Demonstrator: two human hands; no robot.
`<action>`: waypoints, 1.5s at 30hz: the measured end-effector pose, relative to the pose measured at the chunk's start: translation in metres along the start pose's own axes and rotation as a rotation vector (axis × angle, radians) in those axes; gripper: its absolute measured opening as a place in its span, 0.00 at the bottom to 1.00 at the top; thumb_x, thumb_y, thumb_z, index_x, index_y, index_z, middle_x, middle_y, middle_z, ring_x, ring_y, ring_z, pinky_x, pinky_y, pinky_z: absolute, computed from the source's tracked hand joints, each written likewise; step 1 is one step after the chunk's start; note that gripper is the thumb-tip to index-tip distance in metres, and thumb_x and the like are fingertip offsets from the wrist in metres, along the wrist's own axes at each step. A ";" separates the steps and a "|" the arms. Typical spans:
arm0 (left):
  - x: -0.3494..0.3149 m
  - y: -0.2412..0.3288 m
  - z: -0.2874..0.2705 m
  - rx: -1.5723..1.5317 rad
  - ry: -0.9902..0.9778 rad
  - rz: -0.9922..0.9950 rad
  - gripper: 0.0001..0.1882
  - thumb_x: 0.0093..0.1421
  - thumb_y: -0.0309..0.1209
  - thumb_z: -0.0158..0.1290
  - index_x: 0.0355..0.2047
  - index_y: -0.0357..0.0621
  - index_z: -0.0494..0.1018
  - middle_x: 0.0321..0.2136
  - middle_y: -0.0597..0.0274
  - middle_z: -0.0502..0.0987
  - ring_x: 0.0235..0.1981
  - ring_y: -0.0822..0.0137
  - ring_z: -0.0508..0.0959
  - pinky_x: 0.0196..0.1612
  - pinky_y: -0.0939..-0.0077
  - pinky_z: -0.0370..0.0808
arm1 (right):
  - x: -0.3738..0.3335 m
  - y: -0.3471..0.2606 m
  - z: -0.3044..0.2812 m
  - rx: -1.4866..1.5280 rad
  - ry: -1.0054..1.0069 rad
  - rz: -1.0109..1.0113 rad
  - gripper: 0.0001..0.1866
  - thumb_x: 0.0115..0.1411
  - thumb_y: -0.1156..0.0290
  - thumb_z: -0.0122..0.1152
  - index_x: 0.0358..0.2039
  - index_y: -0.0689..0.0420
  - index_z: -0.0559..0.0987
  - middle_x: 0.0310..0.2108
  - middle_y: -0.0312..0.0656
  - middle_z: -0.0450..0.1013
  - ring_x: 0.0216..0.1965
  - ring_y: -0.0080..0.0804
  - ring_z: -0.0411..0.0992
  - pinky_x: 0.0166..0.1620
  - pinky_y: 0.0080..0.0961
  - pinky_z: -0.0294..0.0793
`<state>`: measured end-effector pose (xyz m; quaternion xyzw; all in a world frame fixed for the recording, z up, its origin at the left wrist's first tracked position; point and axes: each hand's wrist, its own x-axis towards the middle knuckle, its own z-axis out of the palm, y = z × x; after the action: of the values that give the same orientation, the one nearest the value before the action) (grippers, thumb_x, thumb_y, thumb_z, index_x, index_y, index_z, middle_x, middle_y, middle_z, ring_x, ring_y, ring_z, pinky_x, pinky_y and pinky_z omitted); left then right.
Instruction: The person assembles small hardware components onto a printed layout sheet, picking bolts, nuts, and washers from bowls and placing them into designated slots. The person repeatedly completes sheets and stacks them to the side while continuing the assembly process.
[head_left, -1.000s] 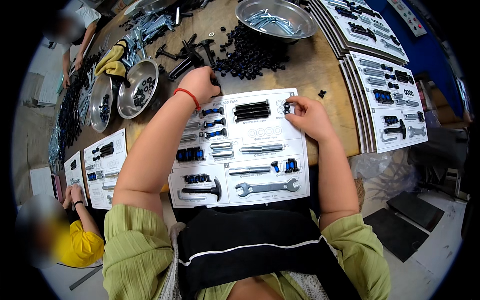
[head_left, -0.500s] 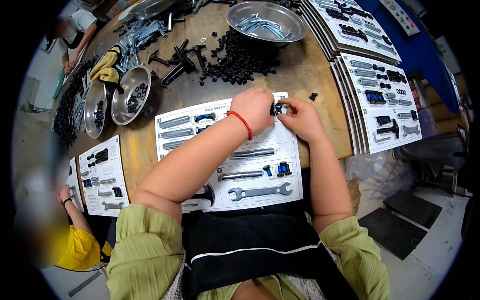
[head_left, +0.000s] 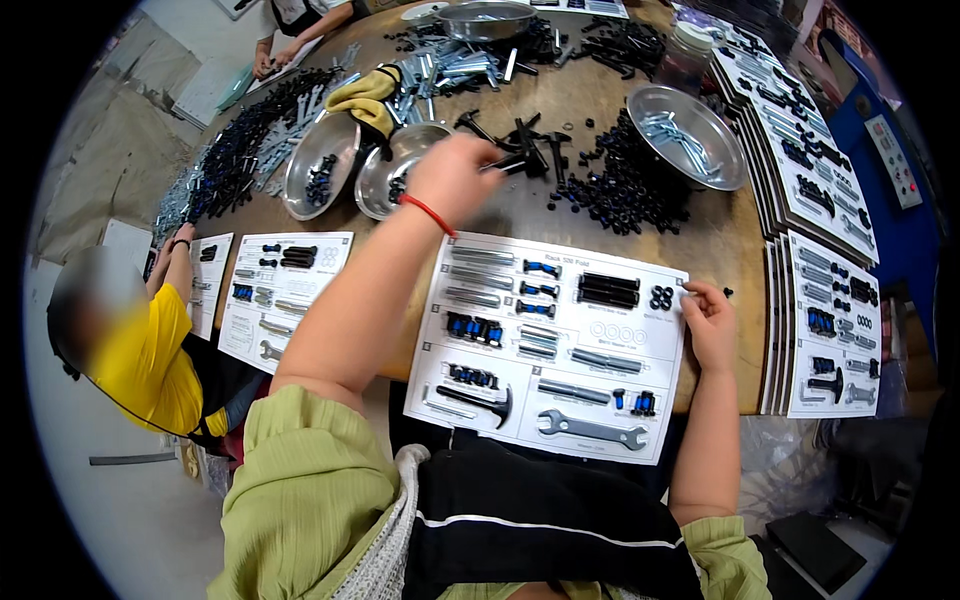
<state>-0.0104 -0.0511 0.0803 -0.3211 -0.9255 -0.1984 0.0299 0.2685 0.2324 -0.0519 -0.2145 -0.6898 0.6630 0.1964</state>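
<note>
A white parts card (head_left: 520, 400) lies at the table's near edge in front of me. On it show silver tubes, black and blue bolts, a wrench (head_left: 592, 431), a black hammer-shaped piece (head_left: 480, 402) and a cluster of black nuts (head_left: 661, 298). At the card's upper right edge, my right hand (head_left: 712, 325) is closed, thumb and fingertips gripping the border beside the nuts. My left hand (head_left: 455, 180) is smeared by motion above the card, over the rim of a metal bowl (head_left: 375, 190) holding small dark rings. Whether it holds anything is hidden.
Black nuts (head_left: 625, 190) are heaped beyond the card, near a bowl of silver bolts (head_left: 725, 160). Black hammer-shaped pieces (head_left: 555, 150) lie near my left hand. Stacked cards (head_left: 835, 330) stand at right. Yellow gloves (head_left: 362, 95) rest by the bowls. A person in yellow (head_left: 150, 370) works at left.
My left hand has left the nuts at the card's upper right and moved left to the bowl. My right hand has shifted down to the card's edge. The view has swung left.
</note>
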 end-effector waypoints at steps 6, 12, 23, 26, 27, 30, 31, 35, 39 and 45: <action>0.023 -0.145 -0.005 0.386 -0.523 -0.311 0.27 0.46 0.44 0.68 0.43 0.42 0.80 0.44 0.48 0.80 0.46 0.53 0.79 0.51 0.64 0.75 | 0.008 0.012 -0.001 -0.030 0.010 -0.045 0.07 0.60 0.80 0.58 0.40 0.64 0.77 0.27 0.29 0.72 0.27 0.13 0.66 0.31 0.12 0.64; 0.023 -0.157 0.015 0.144 -0.461 -0.192 0.24 0.45 0.40 0.69 0.41 0.43 0.79 0.41 0.47 0.80 0.45 0.52 0.79 0.50 0.64 0.74 | 0.009 0.016 -0.004 -0.098 0.035 -0.068 0.05 0.61 0.80 0.58 0.38 0.63 0.77 0.27 0.29 0.71 0.27 0.13 0.66 0.31 0.12 0.64; 0.022 -0.181 0.003 -0.389 -0.245 -0.385 0.10 0.59 0.31 0.59 0.36 0.36 0.78 0.27 0.63 0.80 0.27 0.73 0.79 0.32 0.77 0.74 | 0.008 0.021 -0.001 -0.110 0.095 -0.067 0.05 0.60 0.80 0.58 0.37 0.63 0.77 0.28 0.31 0.73 0.28 0.14 0.67 0.32 0.12 0.65; 0.019 -0.171 0.000 -0.759 -0.147 -0.520 0.09 0.62 0.32 0.57 0.40 0.40 0.76 0.28 0.67 0.78 0.24 0.78 0.75 0.27 0.84 0.68 | 0.012 0.014 -0.005 -0.047 0.117 0.046 0.05 0.60 0.79 0.58 0.38 0.63 0.78 0.28 0.32 0.73 0.28 0.15 0.68 0.32 0.13 0.66; 0.020 -0.155 -0.006 -0.878 -0.144 -0.537 0.09 0.63 0.31 0.56 0.40 0.40 0.76 0.28 0.68 0.77 0.24 0.78 0.74 0.26 0.86 0.67 | 0.016 0.011 -0.009 -0.019 0.137 0.097 0.06 0.60 0.79 0.58 0.38 0.63 0.78 0.28 0.32 0.74 0.28 0.15 0.68 0.33 0.14 0.67; 0.004 -0.072 -0.022 -1.254 -0.140 -0.532 0.10 0.64 0.31 0.56 0.42 0.40 0.74 0.27 0.69 0.75 0.22 0.81 0.69 0.24 0.91 0.61 | 0.022 -0.039 0.033 -0.113 0.120 -0.051 0.09 0.59 0.77 0.60 0.40 0.62 0.79 0.32 0.34 0.76 0.32 0.19 0.71 0.37 0.17 0.70; -0.003 -0.048 -0.021 -1.351 -0.167 -0.498 0.10 0.64 0.30 0.55 0.42 0.39 0.74 0.28 0.69 0.75 0.23 0.81 0.69 0.24 0.91 0.61 | 0.021 -0.064 0.052 -0.151 0.039 -0.117 0.10 0.58 0.76 0.61 0.41 0.62 0.80 0.33 0.34 0.76 0.33 0.20 0.72 0.38 0.18 0.71; -0.034 0.039 -0.019 -1.337 -0.312 -0.333 0.09 0.64 0.30 0.56 0.42 0.39 0.74 0.31 0.69 0.75 0.31 0.79 0.74 0.27 0.89 0.65 | 0.009 -0.133 0.129 -0.009 -0.182 -0.126 0.13 0.59 0.72 0.64 0.44 0.62 0.79 0.32 0.36 0.77 0.31 0.20 0.72 0.35 0.17 0.72; -0.054 0.094 0.011 -1.263 -0.396 -0.221 0.10 0.63 0.30 0.56 0.41 0.37 0.75 0.32 0.68 0.77 0.33 0.78 0.77 0.31 0.87 0.68 | 0.002 -0.131 0.124 0.173 -0.155 0.030 0.09 0.60 0.73 0.62 0.40 0.63 0.78 0.28 0.35 0.75 0.24 0.16 0.69 0.26 0.13 0.65; -0.086 0.113 0.078 -0.821 -0.476 -0.033 0.09 0.59 0.26 0.59 0.37 0.33 0.76 0.28 0.61 0.79 0.30 0.73 0.78 0.35 0.78 0.75 | -0.030 -0.083 0.070 -0.153 -0.178 0.166 0.07 0.59 0.73 0.63 0.35 0.64 0.80 0.25 0.33 0.75 0.26 0.17 0.70 0.29 0.16 0.69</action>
<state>0.1317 0.0100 0.0320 -0.3282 -0.7567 -0.4693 -0.3155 0.2512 0.1553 0.0279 -0.2256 -0.7329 0.6389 0.0619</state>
